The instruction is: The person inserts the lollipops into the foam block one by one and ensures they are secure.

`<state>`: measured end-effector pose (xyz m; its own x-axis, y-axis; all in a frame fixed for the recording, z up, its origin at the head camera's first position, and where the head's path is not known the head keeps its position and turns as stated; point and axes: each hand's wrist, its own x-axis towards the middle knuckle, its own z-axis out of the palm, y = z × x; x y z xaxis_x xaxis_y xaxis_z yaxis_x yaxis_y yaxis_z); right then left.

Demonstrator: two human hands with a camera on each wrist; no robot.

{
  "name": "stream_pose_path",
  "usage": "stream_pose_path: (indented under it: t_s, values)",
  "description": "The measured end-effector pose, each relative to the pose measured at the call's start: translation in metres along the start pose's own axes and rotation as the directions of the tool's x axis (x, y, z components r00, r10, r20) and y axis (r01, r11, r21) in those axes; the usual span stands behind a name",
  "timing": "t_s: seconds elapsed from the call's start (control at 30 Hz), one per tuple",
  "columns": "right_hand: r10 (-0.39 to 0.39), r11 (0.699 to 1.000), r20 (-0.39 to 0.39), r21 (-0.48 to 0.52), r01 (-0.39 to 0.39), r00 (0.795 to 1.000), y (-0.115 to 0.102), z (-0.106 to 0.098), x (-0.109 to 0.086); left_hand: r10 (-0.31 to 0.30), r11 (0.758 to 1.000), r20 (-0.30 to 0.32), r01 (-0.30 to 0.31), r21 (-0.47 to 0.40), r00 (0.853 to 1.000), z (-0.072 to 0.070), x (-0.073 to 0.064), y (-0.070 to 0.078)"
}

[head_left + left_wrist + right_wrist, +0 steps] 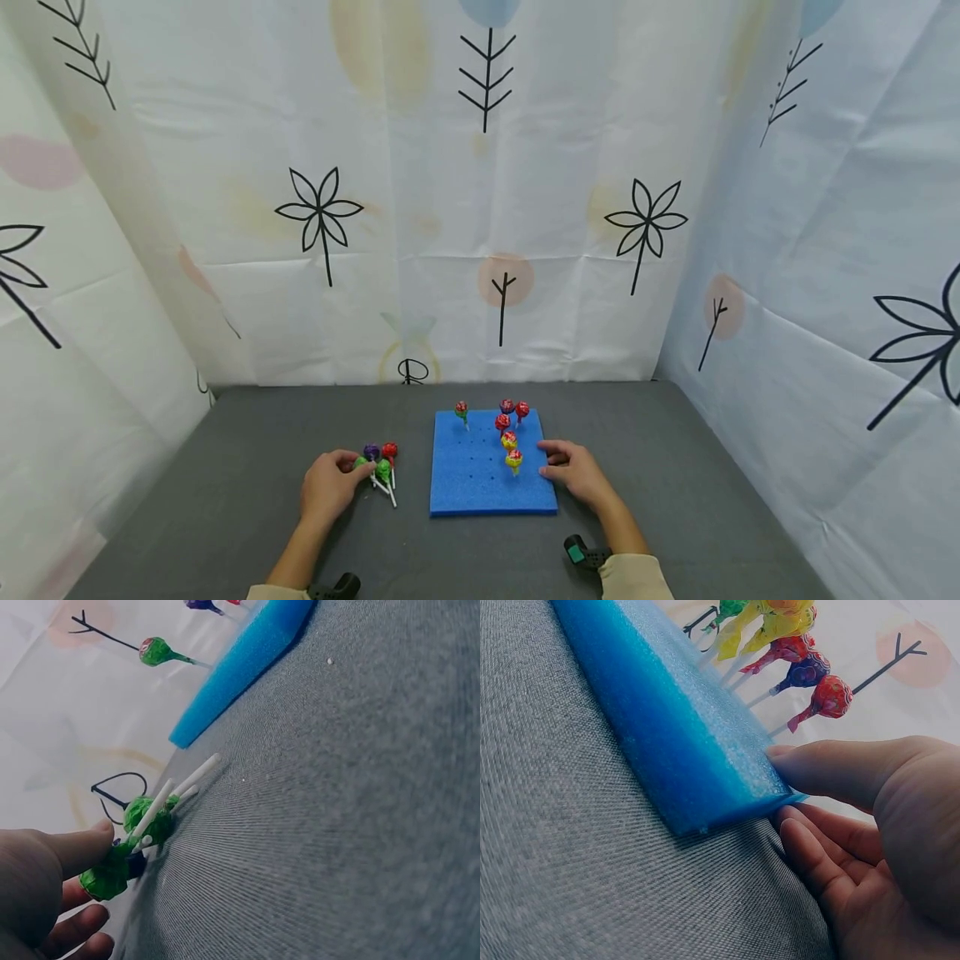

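Note:
My left hand (328, 486) pinches a green lollipop (106, 876) by its wrapped head, between thumb and fingers. Close against it on the table lie another green lollipop (384, 471), a purple one (371, 452) and a red one (389, 450), white sticks pointing toward me. A blue foam board (459, 496) with rows of small holes lies to the right. My right hand (576, 471) grips its right edge, thumb on the top face and fingers at the side. Several lollipops stand upright in the board: a red-green one (461, 409) at the back left, and red, purple and yellow ones (513, 460) toward the right.
The grey cloth-covered table (247, 467) extends around the board. White patterned curtains (450, 183) enclose the back and both sides. A dark strapped device (585, 553) sits on the right wrist, another (339, 587) on the left.

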<state>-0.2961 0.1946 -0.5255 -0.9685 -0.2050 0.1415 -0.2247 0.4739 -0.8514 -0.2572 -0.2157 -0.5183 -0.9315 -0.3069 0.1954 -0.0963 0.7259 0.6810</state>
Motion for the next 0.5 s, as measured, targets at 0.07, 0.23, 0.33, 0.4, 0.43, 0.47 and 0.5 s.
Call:
stream_pose_path:
  t_s: [0.07, 0.23, 0.33, 0.4, 0.43, 0.47, 0.5]
  values:
    - [0.001, 1.000, 0.000, 0.000, -0.001, 1.000, -0.0004, 0.0000, 0.0003, -0.005, 1.000, -0.001, 0.005, -0.004, 1.000, -0.0006, -0.0006, 0.0010]
    - [0.005, 1.000, 0.002, 0.001, -0.005, 1.000, 0.0006, 0.0001, 0.0005, -0.007, 1.000, -0.006, 0.007, -0.012, 1.000, -0.0014, -0.0009, 0.0029]
    - [0.003, 1.000, 0.000, -0.008, -0.003, 1.000, 0.0015, 0.0005, 0.0003, -0.002, 1.000, -0.008, 0.002, -0.014, 1.000, -0.0024, -0.0001, 0.0045]
    - [0.001, 1.000, -0.001, -0.013, -0.001, 1.000, 0.0018, 0.0006, 0.0003, -0.002, 1.000, -0.009, 0.002, -0.012, 1.000, -0.0030, 0.0009, 0.0060]
    - [0.002, 1.000, -0.002, -0.015, -0.002, 1.000, 0.0018, 0.0006, 0.0003, -0.005, 1.000, -0.007, 0.005, -0.014, 1.000, -0.0036, 0.0012, 0.0071]
    - [0.002, 1.000, -0.004, -0.017, -0.002, 1.000, 0.0017, 0.0007, 0.0003, -0.004, 1.000, -0.008, 0.004, -0.018, 1.000, -0.0041, 0.0014, 0.0086]
    - [0.003, 1.000, -0.004, -0.017, -0.003, 1.000, 0.0017, 0.0007, 0.0003, -0.003, 1.000, -0.009, 0.003, -0.022, 1.000, -0.0046, 0.0016, 0.0104]
